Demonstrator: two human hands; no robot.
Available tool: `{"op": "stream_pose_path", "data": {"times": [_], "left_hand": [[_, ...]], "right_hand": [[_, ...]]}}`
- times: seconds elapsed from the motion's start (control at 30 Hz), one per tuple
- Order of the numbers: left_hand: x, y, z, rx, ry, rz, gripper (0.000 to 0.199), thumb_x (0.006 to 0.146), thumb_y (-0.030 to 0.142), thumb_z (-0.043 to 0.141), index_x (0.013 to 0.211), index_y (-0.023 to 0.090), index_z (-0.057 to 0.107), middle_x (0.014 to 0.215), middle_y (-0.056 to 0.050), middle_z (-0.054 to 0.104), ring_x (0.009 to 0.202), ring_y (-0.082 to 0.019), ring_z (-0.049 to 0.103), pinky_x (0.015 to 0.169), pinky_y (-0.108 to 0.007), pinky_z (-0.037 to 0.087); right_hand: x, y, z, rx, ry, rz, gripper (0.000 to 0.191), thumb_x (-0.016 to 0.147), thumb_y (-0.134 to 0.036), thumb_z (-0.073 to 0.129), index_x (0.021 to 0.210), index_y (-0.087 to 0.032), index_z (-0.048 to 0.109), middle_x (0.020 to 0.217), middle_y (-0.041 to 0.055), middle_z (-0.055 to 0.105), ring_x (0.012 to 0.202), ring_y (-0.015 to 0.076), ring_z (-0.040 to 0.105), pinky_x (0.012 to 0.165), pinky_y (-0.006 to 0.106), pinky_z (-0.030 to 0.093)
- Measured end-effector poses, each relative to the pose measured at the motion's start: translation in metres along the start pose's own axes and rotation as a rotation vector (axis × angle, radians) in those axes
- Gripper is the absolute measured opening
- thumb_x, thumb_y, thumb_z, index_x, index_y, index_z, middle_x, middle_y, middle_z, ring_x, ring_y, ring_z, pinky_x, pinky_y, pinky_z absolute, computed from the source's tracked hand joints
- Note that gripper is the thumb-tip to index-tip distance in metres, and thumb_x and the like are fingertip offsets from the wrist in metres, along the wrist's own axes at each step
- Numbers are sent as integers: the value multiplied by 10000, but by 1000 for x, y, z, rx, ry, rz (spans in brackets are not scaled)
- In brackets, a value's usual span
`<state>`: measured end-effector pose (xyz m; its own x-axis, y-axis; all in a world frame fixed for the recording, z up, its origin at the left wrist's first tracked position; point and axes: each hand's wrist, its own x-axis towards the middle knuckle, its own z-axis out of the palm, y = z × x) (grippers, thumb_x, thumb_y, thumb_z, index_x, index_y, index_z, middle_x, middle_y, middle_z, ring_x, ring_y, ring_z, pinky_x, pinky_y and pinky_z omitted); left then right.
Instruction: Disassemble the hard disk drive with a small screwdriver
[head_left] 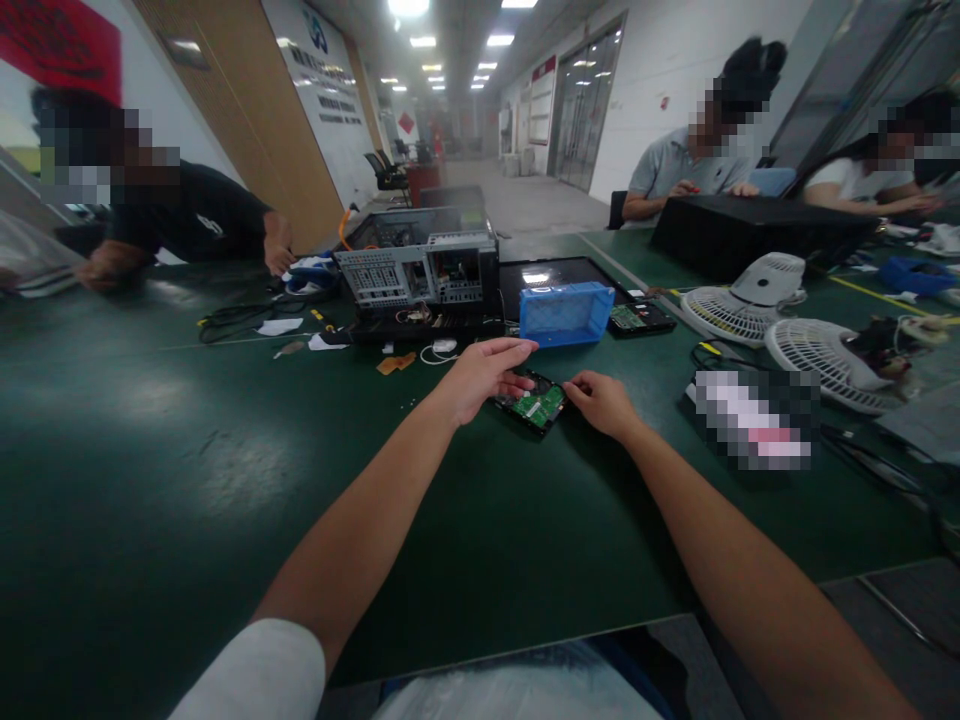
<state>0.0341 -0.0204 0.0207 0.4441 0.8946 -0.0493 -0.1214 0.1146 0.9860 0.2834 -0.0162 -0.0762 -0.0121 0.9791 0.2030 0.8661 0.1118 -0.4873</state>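
White sleeve (255,672) nearest; past it, I see my left hand (486,378) half-open over the hard drive (534,408), my right hand (602,402) fingertips together beside it — hold unclear. Probably dense, stiff — grip its edges, sparing the fragile circuit board (543,405).

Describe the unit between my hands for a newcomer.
On the green table, find the blue bin. In front of it lies a black unit with a green circuit board, between left hand and right hand. Its lookalike, right of the bin, is untouched.
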Motion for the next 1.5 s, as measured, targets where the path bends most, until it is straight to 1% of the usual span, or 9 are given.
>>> {"op": "stream_pose_path", "data": {"times": [0.1, 0.27, 0.47, 0.6, 0.83, 1.03, 1.13, 1.27, 1.5], "left_hand": [[0, 0, -1, 5, -26, -14, 333, 900, 367, 701, 1187, 197, 709, 1106, -126, 713, 750, -176, 729, 631, -260, 576], [1, -1, -1, -22, -24, -6, 312, 913, 340, 669, 1193, 204, 690, 1158, -127, 685, 763, -199, 746, 655, -289, 594], [0, 0, 1, -87, 4, -29, 232, 907, 305, 657, 1095, 190, 585, 1047, -109, 687, 766, -232, 758, 660, -325, 612], [1, -1, 0, -116, -2, -25, 212, 904, 314, 652, 1030, 189, 537, 1062, -125, 702, 781, -239, 759, 696, -356, 625], [3, -3, -2, -107, -4, -15, 175, 903, 314, 615, 1007, 175, 599, 1143, -127, 675, 801, -235, 761, 694, -352, 631], [2, 0, -2, -85, 34, -6, 175, 900, 287, 591, 973, 140, 651, 1084, -124, 659, 763, -220, 753, 634, -299, 610], [1, 2, 0, -81, 48, -1, 163, 903, 264, 586, 997, 144, 643, 1023, -112, 664, 747, -212, 749, 626, -290, 602], [1, 5, 2, -101, 78, -5, 157, 897, 222, 599, 1050, 187, 585, 975, -84, 678, 744, -212, 750, 646, -312, 605], [0, 4, 2, -97, 60, 13, 99, 906, 228, 603, 994, 185, 591, 993, -83, 694, 761, -205, 751, 677, -314, 606]], "right_hand": [[0, 0, 0, 6, 6, -4, 255, 934, -407, 569, 877, -207, 716, 828, 43, 732, 718, 169, 613, 645, 271, 385], [0, 1, 1, 5, 11, -4, 267, 939, -412, 563, 865, -204, 713, 813, 42, 729, 703, 168, 609, 633, 270, 378], [1, 2, 1, -15, 6, 0, 266, 937, -414, 565, 872, -208, 721, 823, 45, 734, 708, 171, 613, 642, 273, 381], [0, 1, 0, -4, 0, 15, 256, 933, -412, 572, 874, -214, 722, 824, 43, 737, 709, 173, 617, 643, 272, 386], [-1, -2, -2, 1, -2, 18, 251, 936, -404, 573, 870, -212, 721, 831, 47, 738, 707, 174, 617, 642, 274, 391], [0, -1, -1, -5, -1, 18, 251, 932, -407, 573, 871, -212, 717, 813, 42, 731, 700, 169, 610, 637, 271, 386], [0, 0, 0, -8, 2, 13, 255, 932, -408, 570, 868, -211, 718, 821, 43, 731, 703, 169, 610, 638, 273, 385], [-1, 0, 0, -5, 5, 8, 263, 937, -410, 563, 873, -211, 722, 822, 45, 733, 708, 172, 612, 643, 275, 387], [-1, -1, -1, -9, 6, 3, 266, 939, -413, 563, 868, -213, 724, 812, 47, 731, 703, 173, 609, 636, 273, 379]]}}
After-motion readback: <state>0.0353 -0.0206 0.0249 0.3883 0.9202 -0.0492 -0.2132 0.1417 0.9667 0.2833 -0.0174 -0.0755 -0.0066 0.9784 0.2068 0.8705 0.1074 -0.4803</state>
